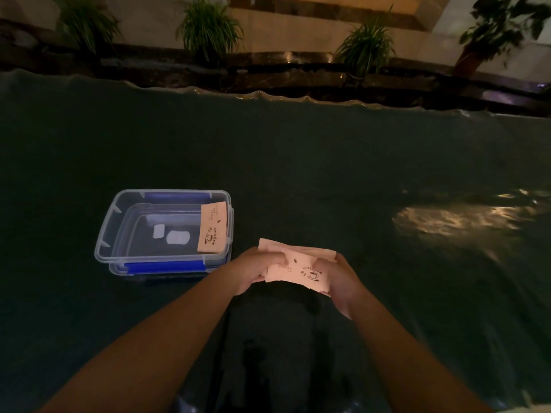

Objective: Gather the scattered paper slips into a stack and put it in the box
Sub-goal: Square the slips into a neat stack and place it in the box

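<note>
A stack of paper slips (pixel 298 268) is pinched between both hands, left hand (pixel 253 271) and right hand (pixel 343 281), just right of the clear box (pixel 119 225). One slip (pixel 213 228) is leaned inside the box, against its right wall, on the dark surface (pixel 328 174).

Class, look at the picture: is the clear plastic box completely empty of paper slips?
No: one paper slip already leans against the right inner wall of the box.
</note>
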{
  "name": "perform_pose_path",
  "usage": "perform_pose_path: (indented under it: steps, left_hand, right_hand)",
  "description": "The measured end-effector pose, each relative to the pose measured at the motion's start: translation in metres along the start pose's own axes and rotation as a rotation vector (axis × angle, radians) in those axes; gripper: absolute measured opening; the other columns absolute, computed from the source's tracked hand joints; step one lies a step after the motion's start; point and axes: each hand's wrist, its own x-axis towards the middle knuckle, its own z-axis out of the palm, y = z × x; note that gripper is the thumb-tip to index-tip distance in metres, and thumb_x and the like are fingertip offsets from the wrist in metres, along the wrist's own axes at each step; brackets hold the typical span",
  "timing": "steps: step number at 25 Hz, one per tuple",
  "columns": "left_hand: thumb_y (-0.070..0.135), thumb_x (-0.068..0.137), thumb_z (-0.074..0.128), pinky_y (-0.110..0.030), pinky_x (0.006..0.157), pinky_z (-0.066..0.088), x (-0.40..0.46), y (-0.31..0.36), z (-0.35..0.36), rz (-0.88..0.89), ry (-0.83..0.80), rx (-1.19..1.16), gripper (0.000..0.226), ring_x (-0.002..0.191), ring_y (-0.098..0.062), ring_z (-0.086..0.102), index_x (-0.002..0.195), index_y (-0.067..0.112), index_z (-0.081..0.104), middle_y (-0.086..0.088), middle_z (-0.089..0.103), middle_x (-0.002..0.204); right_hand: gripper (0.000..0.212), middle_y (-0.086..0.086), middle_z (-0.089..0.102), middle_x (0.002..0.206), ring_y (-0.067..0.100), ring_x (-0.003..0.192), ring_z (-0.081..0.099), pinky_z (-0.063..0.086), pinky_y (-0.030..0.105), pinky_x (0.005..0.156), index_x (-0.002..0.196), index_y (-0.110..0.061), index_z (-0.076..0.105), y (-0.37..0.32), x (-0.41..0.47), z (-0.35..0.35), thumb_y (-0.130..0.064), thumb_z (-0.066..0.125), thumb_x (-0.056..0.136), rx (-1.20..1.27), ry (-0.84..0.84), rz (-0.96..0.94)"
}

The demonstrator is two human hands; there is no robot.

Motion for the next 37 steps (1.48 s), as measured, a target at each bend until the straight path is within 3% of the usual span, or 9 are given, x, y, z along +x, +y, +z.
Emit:
perform_pose_path:
  steps: [3,6,10,17,21,24,31,34,37]
  left_hand:
    - [0.012,0.080,0.081,-0.048,0.102,0.054,-0.008,0.007,-0.002,0.160,-0.002,0.101,0.059,0.115,-0.020,0.066,0.132,0.026,0.055,-0.001,0.073,0.122]
    - [0.002,0.075,0.085,-0.048,0.097,0.058,-0.017,0.017,-0.001,0.330,0.020,0.087,0.071,0.113,-0.017,0.068,0.132,0.030,0.053,-0.001,0.070,0.125]
    - [-0.004,0.069,0.087,-0.047,0.091,0.061,-0.027,0.030,0.010,0.490,0.000,-0.001,0.085,0.115,-0.018,0.068,0.131,0.040,0.049,0.002,0.065,0.129]
    - [0.009,0.065,0.089,-0.038,0.092,0.057,-0.022,0.018,0.035,0.460,-0.104,0.199,0.096,0.116,-0.014,0.066,0.145,0.029,0.038,0.003,0.068,0.124]
    - [0.017,0.068,0.092,-0.003,0.076,0.047,-0.013,0.009,0.031,0.504,-0.142,0.440,0.102,0.106,0.019,0.057,0.142,0.037,0.025,0.017,0.057,0.123]
    - [0.044,0.058,0.092,0.006,0.078,0.037,-0.011,-0.001,0.029,0.553,-0.089,0.474,0.100,0.103,0.029,0.051,0.136,0.046,0.029,0.027,0.053,0.121]
    - [0.033,0.064,0.094,0.003,0.084,0.039,0.009,-0.028,0.021,0.549,-0.086,0.493,0.113,0.117,0.014,0.053,0.149,0.039,0.020,0.024,0.051,0.126]
    - [0.027,0.060,0.095,-0.008,0.085,0.042,0.012,-0.030,0.017,0.497,-0.105,0.525,0.141,0.112,0.017,0.053,0.156,0.043,-0.007,0.022,0.049,0.128]
    - [0.024,0.065,0.095,-0.009,0.090,0.044,0.011,-0.033,0.020,0.551,-0.078,0.570,0.129,0.117,0.017,0.050,0.156,0.036,0.004,0.021,0.048,0.132]
  right_hand:
    - [0.082,0.009,0.071,0.131,0.025,0.105,0.078,0.065,0.034,0.073,0.143,-0.032,0.051,-0.004,-0.011,-0.015,-0.011,0.078,0.068,-0.032,-0.141,-0.110]
    - [0.102,0.007,0.071,0.134,0.025,0.117,0.076,0.063,0.043,0.096,0.148,-0.034,0.050,-0.015,-0.017,-0.030,-0.013,0.093,0.058,-0.119,-0.228,-0.177]
    - [0.090,0.002,0.071,0.135,0.023,0.126,0.069,0.060,0.052,0.105,0.135,-0.040,0.059,-0.033,-0.025,-0.029,-0.022,0.096,0.056,-0.414,-0.302,-0.255]
    - [0.102,-0.006,0.076,0.129,0.014,0.123,0.071,0.061,0.043,0.102,0.138,-0.042,0.052,-0.026,-0.025,-0.014,-0.007,0.092,0.051,-0.433,-0.288,-0.319]
    - [0.096,0.010,0.071,0.140,0.026,0.132,0.067,0.055,0.052,0.110,0.152,-0.012,0.051,-0.009,-0.022,-0.003,0.015,0.083,0.066,-0.382,-0.246,-0.363]
    - [0.088,-0.005,0.073,0.137,0.011,0.127,0.070,0.057,0.039,0.108,0.149,-0.021,0.057,-0.004,-0.019,-0.001,-0.009,0.091,0.068,-0.443,-0.224,-0.417]
    - [0.108,-0.011,0.066,0.139,-0.005,0.124,0.066,0.053,0.021,0.106,0.156,-0.023,0.040,0.013,-0.025,0.008,-0.033,0.086,0.058,-0.512,-0.268,-0.412]
    - [0.118,-0.008,0.063,0.143,0.003,0.129,0.065,0.056,0.029,0.108,0.160,-0.029,0.028,0.011,-0.023,0.006,-0.019,0.088,0.060,-0.518,-0.307,-0.430]
    - [0.125,-0.013,0.060,0.144,-0.002,0.130,0.062,0.054,0.022,0.106,0.164,-0.031,0.016,0.009,-0.023,0.008,-0.011,0.091,0.066,-0.540,-0.309,-0.450]
